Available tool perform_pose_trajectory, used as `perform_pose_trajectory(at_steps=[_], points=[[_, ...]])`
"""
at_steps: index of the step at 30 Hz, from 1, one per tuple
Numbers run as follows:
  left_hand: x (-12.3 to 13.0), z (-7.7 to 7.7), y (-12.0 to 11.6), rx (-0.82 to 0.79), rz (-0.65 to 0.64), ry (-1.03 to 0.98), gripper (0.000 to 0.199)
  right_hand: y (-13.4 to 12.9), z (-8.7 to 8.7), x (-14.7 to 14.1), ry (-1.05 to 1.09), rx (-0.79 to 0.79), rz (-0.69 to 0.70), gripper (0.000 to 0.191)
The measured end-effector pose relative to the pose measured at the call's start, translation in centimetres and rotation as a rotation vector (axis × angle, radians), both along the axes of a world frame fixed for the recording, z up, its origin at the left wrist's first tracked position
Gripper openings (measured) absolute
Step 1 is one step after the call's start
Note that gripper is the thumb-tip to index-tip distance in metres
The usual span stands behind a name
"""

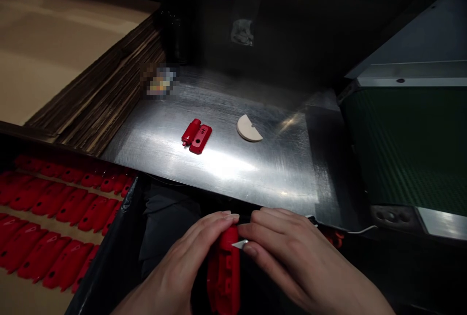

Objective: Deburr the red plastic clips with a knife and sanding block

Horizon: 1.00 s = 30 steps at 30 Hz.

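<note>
My left hand (182,252) is closed around a red plastic housing (233,276), held upright below the metal table's front edge. Its hollow, ribbed side shows. In my right hand (288,242) is a small knife; only the pointed blade (240,244) sticks out between thumb and fingers, and its handle is mostly hidden. The blade tip touches or lies right beside the housing near its top. Farther off on the table lie a red cylindrical part (191,131) and a flat red part (200,139), side by side.
A pale half-round piece (248,129) lies on the metal table (164,149). To the left stand stacked cardboard sheets (73,38) and a box with rows of red parts (65,208). A green conveyor belt (412,145) runs at the right. Dark machinery (175,18) rises behind.
</note>
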<state>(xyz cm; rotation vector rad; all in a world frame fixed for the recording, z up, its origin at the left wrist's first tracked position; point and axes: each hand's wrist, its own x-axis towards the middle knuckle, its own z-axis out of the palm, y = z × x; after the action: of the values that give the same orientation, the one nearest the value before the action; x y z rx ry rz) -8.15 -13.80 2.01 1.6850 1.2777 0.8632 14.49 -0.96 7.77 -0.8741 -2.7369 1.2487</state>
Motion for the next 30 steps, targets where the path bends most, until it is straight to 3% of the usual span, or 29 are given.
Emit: perform_pose_trajectory(at_steps=[11, 16, 20, 27, 30], points=[[0.39, 0.13, 0.11, 0.019, 0.083, -0.016, 0.112, -0.59, -0.81, -0.35, 0.068, -0.007, -0.051, 0.022], [0.48, 0.07, 0.25, 0.052, 0.109, 0.022, 0.113, -0.84, -1.01, -0.39, 0.062, -0.192, -0.132, 0.031], [0.38, -0.14, 0.24, 0.072, 0.053, 0.048, 0.119, -0.49, -0.86, -0.36, 0.009, -0.349, -0.194, 0.03], [0.26, -0.28, 0.23, 0.028, 0.001, 0.098, 0.125, -0.38, -0.74, -0.46, 0.014, -0.251, -0.255, 0.013], [0.28, -0.24, 0.41, 0.007, 0.012, 0.063, 0.125, -0.53, -0.6, -0.19, 0.044, -0.221, -0.254, 0.019]])
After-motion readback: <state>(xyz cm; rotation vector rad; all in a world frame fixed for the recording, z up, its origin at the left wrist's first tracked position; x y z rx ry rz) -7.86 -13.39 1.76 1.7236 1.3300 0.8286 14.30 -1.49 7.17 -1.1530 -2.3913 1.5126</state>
